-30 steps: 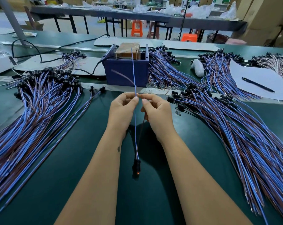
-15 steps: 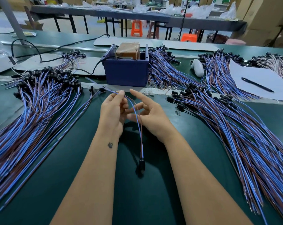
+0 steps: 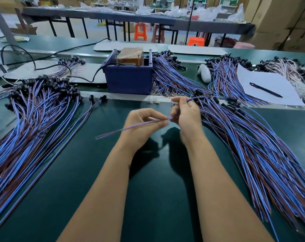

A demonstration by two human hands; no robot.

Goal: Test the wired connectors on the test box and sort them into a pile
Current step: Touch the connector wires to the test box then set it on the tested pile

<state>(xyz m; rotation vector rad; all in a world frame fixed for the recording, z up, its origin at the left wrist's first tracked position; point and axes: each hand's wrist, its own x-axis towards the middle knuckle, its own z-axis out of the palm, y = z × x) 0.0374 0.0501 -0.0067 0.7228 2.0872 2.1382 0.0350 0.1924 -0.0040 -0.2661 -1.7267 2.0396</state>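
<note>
Half a second ago my hands held a lead that hung down to a black connector near the middle of the frame; now that lead is gone from my grip and a fresh wire pair [image 3: 130, 127] runs between both hands. I judge the tested piece has been sorted away, though I cannot tell where it landed, and that a new cycle is starting.

My left hand [image 3: 143, 124], at centre frame, has its fingers curled and pinches the wire between thumb and fingertips; the bare ends stick out to the left, toward the middle left of the frame. My right hand [image 3: 187, 116], just right of centre, also has its fingers curled round the same wire, which loops up out of the top of the fist and runs right into the untested pile [image 3: 253, 145] filling the right side. Its connector end seems to lie among that pile's black heads, though motion blur keeps me from picking it out.

The test box [image 3: 129, 79] sits upper centre, well apart from both hands, with nothing touching its contacts. The sorted pile [image 3: 25, 119] fans across the left of the frame. Next, I expect, the bare ends must go up to the box.
</note>
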